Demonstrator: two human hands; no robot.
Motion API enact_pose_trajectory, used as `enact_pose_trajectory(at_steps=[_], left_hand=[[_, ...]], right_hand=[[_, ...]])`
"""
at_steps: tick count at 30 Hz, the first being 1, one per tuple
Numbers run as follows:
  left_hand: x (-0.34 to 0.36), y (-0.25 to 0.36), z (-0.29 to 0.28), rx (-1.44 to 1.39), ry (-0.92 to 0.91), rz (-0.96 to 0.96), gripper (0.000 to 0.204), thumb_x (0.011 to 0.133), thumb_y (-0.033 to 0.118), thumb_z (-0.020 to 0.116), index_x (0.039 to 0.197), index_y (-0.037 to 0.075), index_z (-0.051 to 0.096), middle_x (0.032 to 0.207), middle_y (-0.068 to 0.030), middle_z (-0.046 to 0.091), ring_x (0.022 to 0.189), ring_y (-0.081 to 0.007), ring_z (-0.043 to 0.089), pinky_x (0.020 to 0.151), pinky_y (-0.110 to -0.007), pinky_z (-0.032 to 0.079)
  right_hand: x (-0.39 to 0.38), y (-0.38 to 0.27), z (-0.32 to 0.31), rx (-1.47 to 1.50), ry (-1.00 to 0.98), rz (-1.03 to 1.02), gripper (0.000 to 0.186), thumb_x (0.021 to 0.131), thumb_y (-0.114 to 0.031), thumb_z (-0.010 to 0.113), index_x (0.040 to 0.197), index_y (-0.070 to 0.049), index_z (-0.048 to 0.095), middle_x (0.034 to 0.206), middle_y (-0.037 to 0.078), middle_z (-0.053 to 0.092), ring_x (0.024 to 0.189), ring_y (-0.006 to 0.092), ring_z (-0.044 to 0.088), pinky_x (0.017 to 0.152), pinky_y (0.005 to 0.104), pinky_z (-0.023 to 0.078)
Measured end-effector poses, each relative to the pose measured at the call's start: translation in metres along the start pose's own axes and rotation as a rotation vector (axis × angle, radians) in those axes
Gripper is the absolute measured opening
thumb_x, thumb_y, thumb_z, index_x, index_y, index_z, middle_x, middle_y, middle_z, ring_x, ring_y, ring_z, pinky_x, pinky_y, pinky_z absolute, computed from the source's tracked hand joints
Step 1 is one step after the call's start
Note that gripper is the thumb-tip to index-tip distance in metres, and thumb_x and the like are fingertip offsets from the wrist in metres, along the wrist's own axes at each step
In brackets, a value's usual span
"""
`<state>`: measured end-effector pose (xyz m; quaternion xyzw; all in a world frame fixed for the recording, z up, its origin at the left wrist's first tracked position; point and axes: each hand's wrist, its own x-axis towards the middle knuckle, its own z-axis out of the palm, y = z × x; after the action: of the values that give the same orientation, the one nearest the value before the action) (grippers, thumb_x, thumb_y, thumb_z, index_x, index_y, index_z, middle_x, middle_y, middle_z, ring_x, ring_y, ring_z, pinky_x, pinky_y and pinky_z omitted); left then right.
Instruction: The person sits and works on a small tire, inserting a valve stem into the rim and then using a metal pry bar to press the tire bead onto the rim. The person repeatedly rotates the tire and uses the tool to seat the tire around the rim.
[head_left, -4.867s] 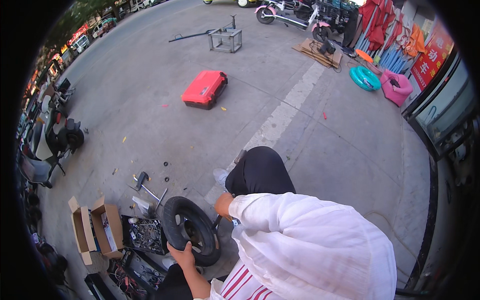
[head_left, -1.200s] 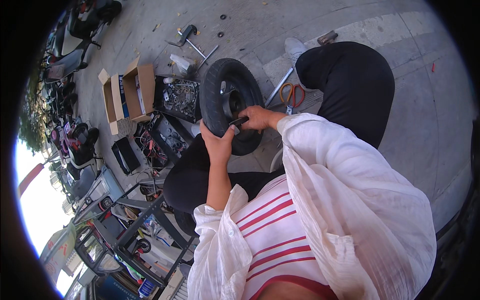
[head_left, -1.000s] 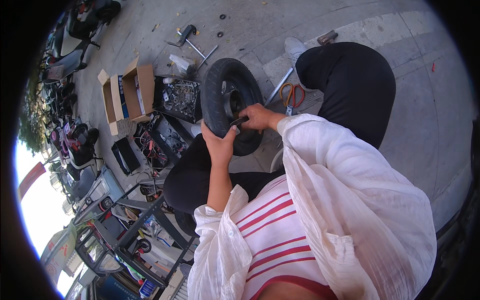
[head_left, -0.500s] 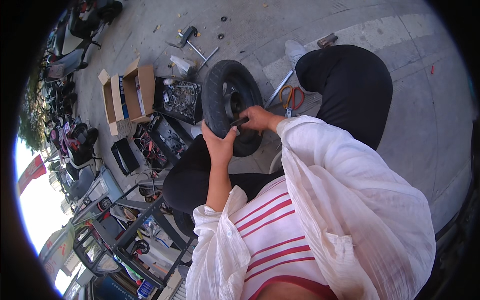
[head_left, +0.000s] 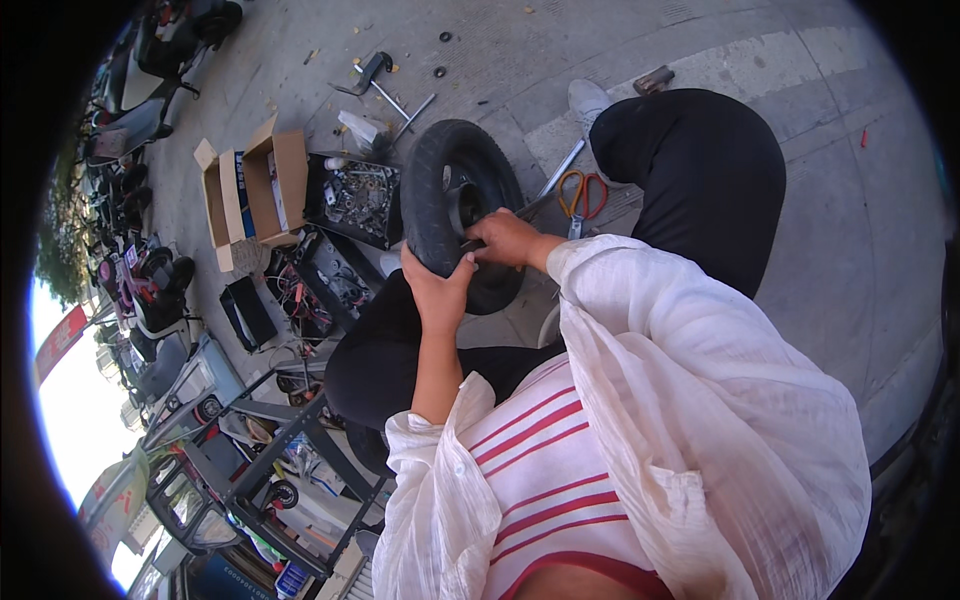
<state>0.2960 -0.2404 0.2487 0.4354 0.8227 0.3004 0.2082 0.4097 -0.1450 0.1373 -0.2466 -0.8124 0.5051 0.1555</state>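
Note:
A black tyre on a wheel [head_left: 428, 190] stands upright between my bent legs. My left hand [head_left: 435, 280] grips the tyre's near side, thumb on the inner edge. Inside the wheel, my right hand [head_left: 500, 235] is closed on a dark metal bar [head_left: 535, 208], its far end pointing up and right; the other end is hidden by my fingers and the rim. Orange-handled scissors [head_left: 594, 200] lie on the pavement right of the wheel, beside a silver bar [head_left: 563, 165].
Open cardboard boxes [head_left: 275, 190], a tray of small metal parts [head_left: 355, 200] and a toolbox with wires [head_left: 335, 275] sit left. T-handled tools [head_left: 395, 112] lie beyond. Scooters [head_left: 160, 90] line the far left; a dark metal frame [head_left: 270, 455] stands at lower left.
Since the oldest frame, the view has swung down onto the wheel and my right hand has come into it. In the last second that hand shifted slightly leftward, the bar now angling up-right.

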Motion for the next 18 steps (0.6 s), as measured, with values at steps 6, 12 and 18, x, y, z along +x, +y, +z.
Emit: enact_pose_trajectory(at_steps=[6,12,18], left_hand=[[0.002,0.008,0.001,0.092,0.036,-0.032,0.091,0.067,0.024,0.083,0.137,-0.007,0.033,0.13,-0.029,0.045,0.121,-0.0427,0.045,0.103,-0.045,0.036],[0.009,0.008,0.0,0.109,0.023,-0.058,0.09,0.068,0.026,0.082,0.137,-0.006,0.035,0.131,-0.0292,0.046,0.123,-0.0431,0.045,0.103,-0.043,0.038],[0.011,0.008,-0.007,0.098,-0.015,-0.054,0.091,0.068,0.027,0.082,0.138,-0.007,0.035,0.133,-0.03,0.046,0.125,-0.0421,0.045,0.104,-0.042,0.037]], right_hand=[[-0.003,-0.014,-0.021,-0.148,-0.066,0.067,0.033,0.079,-0.043,0.066,0.091,-0.013,0.071,0.085,0.014,0.07,0.085,0.0346,0.067,0.076,0.0456,0.05],[-0.007,-0.042,-0.062,-0.333,-0.181,0.092,0.031,0.08,-0.04,0.066,0.091,-0.011,0.07,0.085,0.015,0.07,0.083,0.0349,0.068,0.071,0.0462,0.054],[-0.011,-0.061,-0.078,-0.471,-0.287,0.122,0.019,0.079,-0.02,0.064,0.088,-0.004,0.068,0.086,0.019,0.07,0.084,0.0355,0.069,0.071,0.0453,0.054]])
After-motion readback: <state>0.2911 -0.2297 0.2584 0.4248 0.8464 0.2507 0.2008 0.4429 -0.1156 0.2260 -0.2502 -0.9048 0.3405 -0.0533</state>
